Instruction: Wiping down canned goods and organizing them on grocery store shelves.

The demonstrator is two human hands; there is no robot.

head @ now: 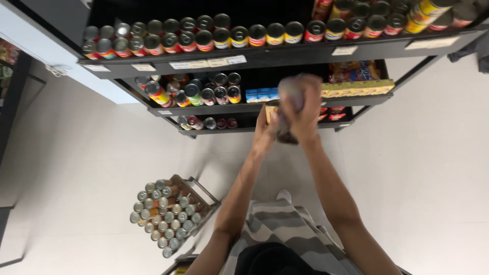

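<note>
Top shelf (265, 55) packed edge to edge with cans (204, 38); middle shelf (254, 108) shows a gap above the blue boxes (262, 94), centre.

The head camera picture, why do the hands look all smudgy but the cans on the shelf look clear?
In the head view, the right hand and the can it grips are smeared by motion blur, and the left hand is slightly soft; the shelf cans stay sharp; the wide lens bends the shelves outward; the lighting is even, with faint shadow beside the cart of cans.

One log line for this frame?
left hand: on can | right hand: on can | before black shelves | cart of cans left
</note>
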